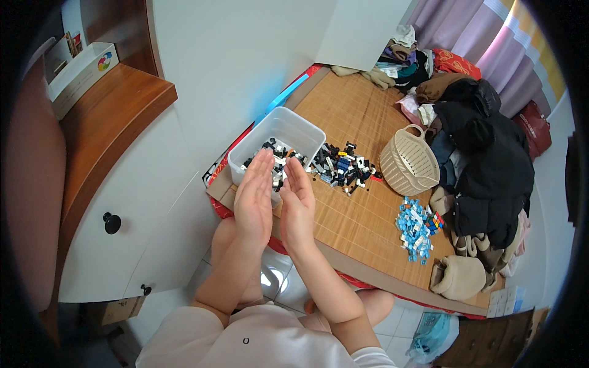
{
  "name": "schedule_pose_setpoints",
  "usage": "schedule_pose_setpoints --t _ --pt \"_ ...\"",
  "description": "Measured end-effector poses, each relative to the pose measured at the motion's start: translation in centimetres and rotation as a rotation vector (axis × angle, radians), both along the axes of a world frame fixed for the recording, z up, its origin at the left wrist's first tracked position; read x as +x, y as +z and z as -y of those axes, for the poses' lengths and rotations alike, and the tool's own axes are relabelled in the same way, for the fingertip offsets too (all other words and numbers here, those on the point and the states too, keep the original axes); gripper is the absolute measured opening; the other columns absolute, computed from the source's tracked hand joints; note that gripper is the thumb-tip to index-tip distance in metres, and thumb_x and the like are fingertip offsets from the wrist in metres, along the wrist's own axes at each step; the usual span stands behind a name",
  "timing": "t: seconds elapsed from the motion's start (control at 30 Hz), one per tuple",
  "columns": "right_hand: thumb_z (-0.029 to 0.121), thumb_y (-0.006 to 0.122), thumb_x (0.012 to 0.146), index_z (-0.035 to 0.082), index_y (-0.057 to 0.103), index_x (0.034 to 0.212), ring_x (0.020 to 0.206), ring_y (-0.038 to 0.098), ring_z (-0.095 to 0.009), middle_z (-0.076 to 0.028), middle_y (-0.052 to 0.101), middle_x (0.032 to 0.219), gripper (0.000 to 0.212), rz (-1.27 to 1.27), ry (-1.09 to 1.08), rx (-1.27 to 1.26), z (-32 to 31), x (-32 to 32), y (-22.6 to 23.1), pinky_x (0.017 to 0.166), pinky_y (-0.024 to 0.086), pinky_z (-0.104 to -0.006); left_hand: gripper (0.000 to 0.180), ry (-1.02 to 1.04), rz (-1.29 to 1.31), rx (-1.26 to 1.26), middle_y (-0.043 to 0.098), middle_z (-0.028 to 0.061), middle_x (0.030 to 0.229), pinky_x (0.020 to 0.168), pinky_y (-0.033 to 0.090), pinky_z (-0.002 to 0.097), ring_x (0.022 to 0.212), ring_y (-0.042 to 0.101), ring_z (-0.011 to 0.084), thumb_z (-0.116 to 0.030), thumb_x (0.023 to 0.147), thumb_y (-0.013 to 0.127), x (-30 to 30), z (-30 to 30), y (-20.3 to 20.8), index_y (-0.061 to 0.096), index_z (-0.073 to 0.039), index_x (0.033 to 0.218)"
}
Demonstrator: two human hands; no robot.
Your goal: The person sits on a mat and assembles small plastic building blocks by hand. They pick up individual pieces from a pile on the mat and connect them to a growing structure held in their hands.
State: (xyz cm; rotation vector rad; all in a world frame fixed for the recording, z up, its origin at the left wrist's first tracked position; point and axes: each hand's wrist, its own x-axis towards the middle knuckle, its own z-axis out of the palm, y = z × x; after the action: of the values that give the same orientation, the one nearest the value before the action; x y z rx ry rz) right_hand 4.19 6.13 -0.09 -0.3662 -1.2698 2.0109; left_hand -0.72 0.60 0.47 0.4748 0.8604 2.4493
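My left hand (253, 199) and my right hand (298, 211) are raised in front of the near side of a clear plastic bin (246, 142). Both have their fingers stretched out, with the palms turned toward each other and a gap between them. Nothing shows between the hands. Black and white toy building bricks (279, 149) lie in the bin, partly hidden behind my fingers. Just right of the bin, a loose heap of mostly black, grey and white bricks (343, 164) is spread on the bamboo mat (353, 227).
A beige plastic basket (402, 161) stands right of the heap. Nearer me lie light-blue and white pieces (414, 230) beside a puzzle cube (435, 222). Piled clothes (491, 165) line the right side. A white cabinet (123, 202) with a wooden top (116, 98) is at left.
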Motion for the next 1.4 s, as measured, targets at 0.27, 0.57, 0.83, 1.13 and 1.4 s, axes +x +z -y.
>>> schedule_pose_setpoints --t 0.27,0.57,0.83,1.13,1.4 --pt "-0.004 0.039 0.080 -0.001 0.029 0.134 0.132 0.024 -0.023 -0.015 0.030 0.139 0.055 -0.002 -0.020 0.017 -0.4 0.9 0.0 0.109 0.016 -0.0354 0.051 0.041 -0.038 -0.048 0.026 0.0178 0.141 0.110 0.013 0.0360 0.133 0.021 0.0258 -0.017 0.090 0.032 1.6 0.0 1.2 0.025 0.005 0.135" --pt "-0.004 0.040 0.081 -0.001 0.031 0.133 0.130 0.028 -0.023 -0.014 0.033 0.137 0.052 -0.005 -0.197 0.021 -4.1 4.9 -0.9 0.109 0.019 -0.0354 0.047 -0.070 -0.330 -0.146 0.031 0.0159 0.139 0.109 0.016 0.0335 0.132 0.025 0.0226 0.000 0.087 0.030 5.4 -3.4 -1.4 0.031 0.003 0.134" --pt "-0.002 0.042 0.081 0.000 0.034 0.131 0.129 0.028 -0.023 -0.013 0.034 0.136 0.051 0.100 -0.383 0.023 -10.3 9.0 -3.9 0.107 0.021 -0.0348 0.046 0.011 -0.627 -0.413 0.031 0.0157 0.139 0.107 0.019 0.0344 0.131 0.027 0.0244 -0.003 0.087 0.037 5.5 -10.7 -7.2 0.033 0.003 0.133" --pt "0.014 0.048 0.086 0.001 0.039 0.129 0.129 0.026 -0.029 -0.018 0.033 0.137 0.046 0.651 -0.620 0.460 -22.0 10.5 -10.3 0.106 0.020 -0.0370 0.044 0.299 -0.956 -0.715 0.030 0.0213 0.137 0.107 0.018 0.0392 0.130 0.024 0.0327 -0.016 0.091 0.038 0.0 -20.1 -11.1 0.033 0.004 0.131" --pt "0.030 0.044 0.091 0.000 0.043 0.126 0.125 0.030 -0.035 -0.023 0.036 0.133 0.046 0.831 -0.605 0.774 -28.3 8.4 -12.1 0.105 0.020 -0.0427 0.044 0.328 -1.039 -0.856 0.035 0.0221 0.134 0.106 0.021 0.0418 0.127 0.029 0.0350 -0.022 0.093 0.039 -2.9 -22.7 -11.6 0.038 0.003 0.129"
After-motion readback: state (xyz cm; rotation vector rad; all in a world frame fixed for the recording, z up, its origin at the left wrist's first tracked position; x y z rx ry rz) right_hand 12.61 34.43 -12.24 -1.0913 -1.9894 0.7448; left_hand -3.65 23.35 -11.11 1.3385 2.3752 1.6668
